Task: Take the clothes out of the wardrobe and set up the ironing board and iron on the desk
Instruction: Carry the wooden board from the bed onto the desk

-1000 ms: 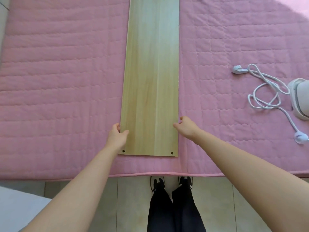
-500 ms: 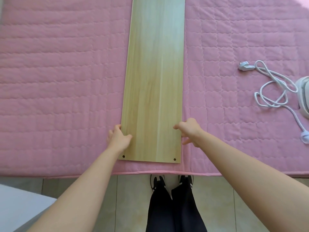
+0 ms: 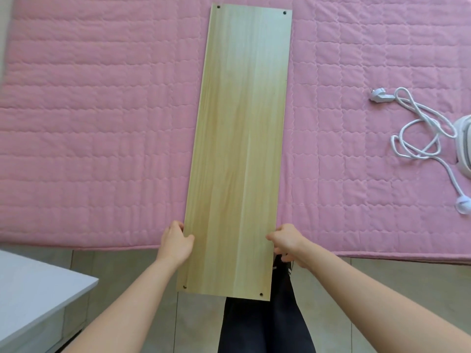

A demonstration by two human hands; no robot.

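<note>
A long pale wooden board (image 3: 239, 149) lies lengthwise on a pink quilted bed (image 3: 102, 123), its near end sticking out past the bed's front edge over the floor. My left hand (image 3: 175, 242) grips the board's left edge near that end. On the opposite edge, my right hand (image 3: 286, 238) holds it with fingers curled under. A white iron (image 3: 463, 146) sits at the right edge of the view, partly cut off. Its white cord (image 3: 418, 128) and plug (image 3: 379, 98) lie looped on the quilt beside it.
A white desk or cabinet corner (image 3: 38, 299) stands at the lower left, close to my left arm. Tiled floor (image 3: 119, 266) runs between it and the bed. My legs in black trousers (image 3: 267, 327) are under the board's near end.
The board has slid toward me, so its near end now overhangs the bed edge and its far end has come into view. Both hands kept their hold on its sides.
</note>
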